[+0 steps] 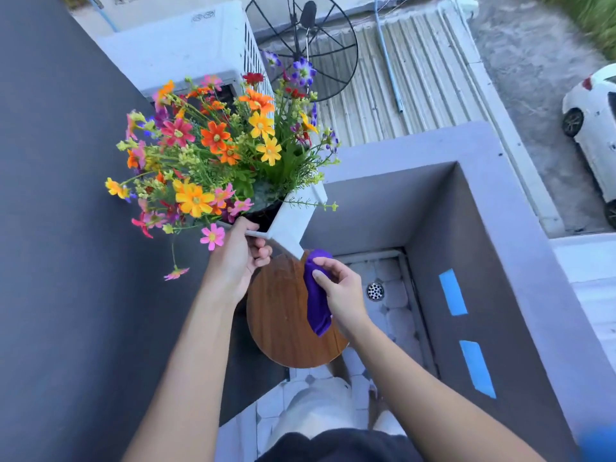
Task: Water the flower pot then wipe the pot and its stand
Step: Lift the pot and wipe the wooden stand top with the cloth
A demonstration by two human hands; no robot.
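Note:
A white square flower pot (293,221) full of colourful flowers (216,151) is lifted and tilted above a round wooden stand (283,321). My left hand (238,258) grips the pot's near rim. My right hand (336,291) holds a purple cloth (316,301), bunched and hanging over the stand's right side, its top touching the pot's lower corner. The pot's underside is hidden.
A dark wall (66,228) runs along the left and a grey parapet (483,228) with blue tape strips (453,291) on the right. A floor drain (375,291) sits in the tiled floor. Beyond are a satellite dish (300,45) and a white car (596,128).

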